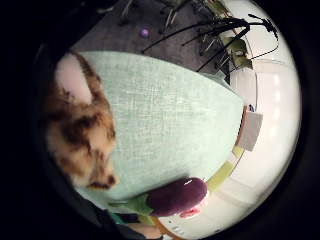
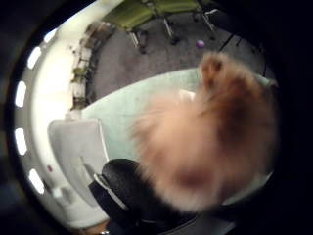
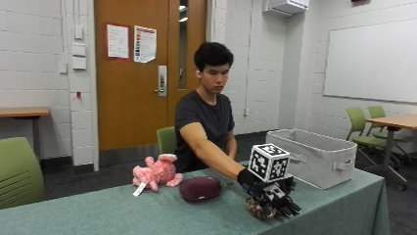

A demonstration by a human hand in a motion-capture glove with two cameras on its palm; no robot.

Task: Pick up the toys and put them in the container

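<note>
A brown furry plush toy [image 3: 258, 209] lies on the green tablecloth [image 3: 130, 213] near the front edge. My gloved right hand [image 3: 270, 193] is right on top of it, fingers [image 3: 289, 205] spread and reaching down past its right side, not visibly curled round it. The same toy fills much of the thumb side palm view [image 2: 210, 147] and shows a pink ear in the other palm view [image 1: 80, 125]. A dark purple eggplant toy [image 3: 200, 189] [image 1: 176, 196] and a pink plush toy [image 3: 156, 174] lie further left. The grey fabric container [image 3: 312, 156] [image 2: 78, 152] stands at the right.
The table's right end [image 3: 375, 183] drops off just beyond the container. Green chairs [image 3: 365, 127] and another table [image 3: 397, 121] stand at the far right, and one more green chair [image 3: 16, 171] at the left. Bare cloth lies between my hand and the container.
</note>
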